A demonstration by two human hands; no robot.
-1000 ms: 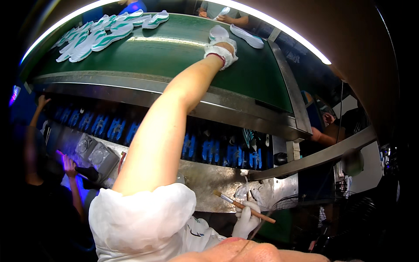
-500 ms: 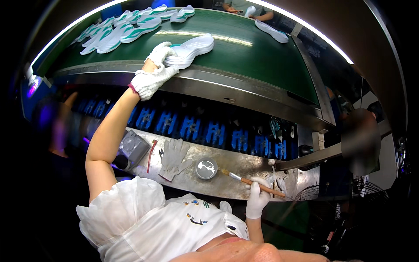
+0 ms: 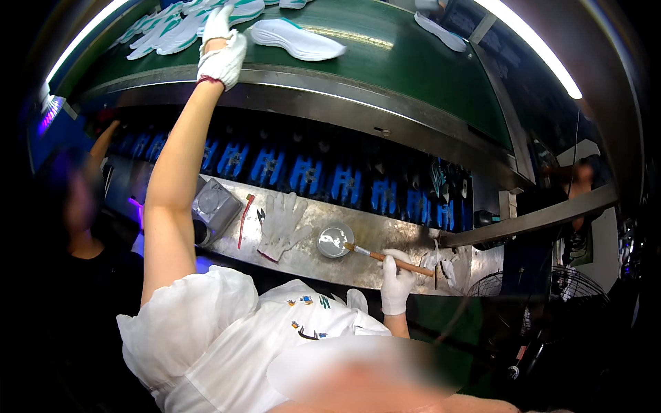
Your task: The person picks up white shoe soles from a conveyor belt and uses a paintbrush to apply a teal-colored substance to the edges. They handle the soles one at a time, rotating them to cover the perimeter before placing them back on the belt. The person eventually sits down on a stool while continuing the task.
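Observation:
My left hand (image 3: 220,49), in a white glove, reaches up to the near edge of the green conveyor belt (image 3: 413,76), fingers pointing up and nothing in them. A white shoe sole (image 3: 296,40) lies on the belt just right of that hand, apart from it. My right hand (image 3: 397,282), also gloved, grips a wooden-handled brush (image 3: 392,261) low over the steel bench (image 3: 310,265). The brush tip rests at the rim of a small round pot (image 3: 335,242).
A spare pair of white gloves (image 3: 282,224), a grey box (image 3: 215,206) and a red-handled tool (image 3: 244,217) lie on the bench. Several more soles (image 3: 172,31) crowd the belt's far left. A co-worker (image 3: 69,206) stands at left; a fan (image 3: 571,282) is lower right.
My left hand has let go of the white sole, which now lies on the belt, and the hand sits left of it. The brush tip has come to the pot.

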